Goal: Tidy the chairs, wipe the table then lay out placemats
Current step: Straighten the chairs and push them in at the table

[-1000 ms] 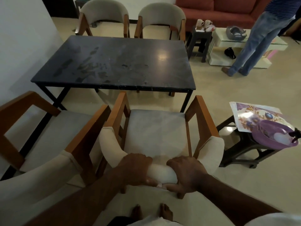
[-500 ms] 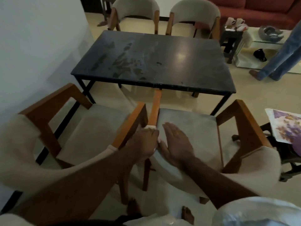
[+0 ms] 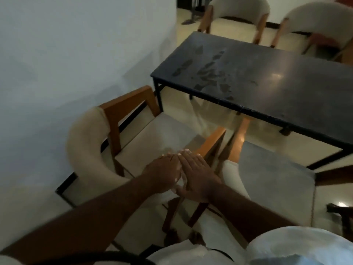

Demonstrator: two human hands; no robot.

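Observation:
My left hand (image 3: pixel 162 175) and my right hand (image 3: pixel 198 178) lie side by side, fingers stretched out and touching, over the rear right corner of the near left chair (image 3: pixel 158 138). A small pale crumpled thing (image 3: pixel 180 179) shows between the two hands; I cannot tell what it is or which hand holds it. The left chair has a beige seat, a padded curved back and orange wooden arms. The near right chair (image 3: pixel 275 178) stands tight against it, its seat partly under the black table (image 3: pixel 277 79). The table top carries smeared marks (image 3: pixel 206 71).
A white wall (image 3: pixel 76 64) runs close along the left of the left chair. Two more beige chairs (image 3: pixel 238 10) (image 3: pixel 321 22) stand at the table's far side. A dark stool edge (image 3: pixel 340 213) shows at the right. My bare feet (image 3: pixel 193 236) are on the pale floor behind the chairs.
My hands left the right chair's backrest and moved left to the gap by the left chair. The view swung left and down; my left fist has flattened out.

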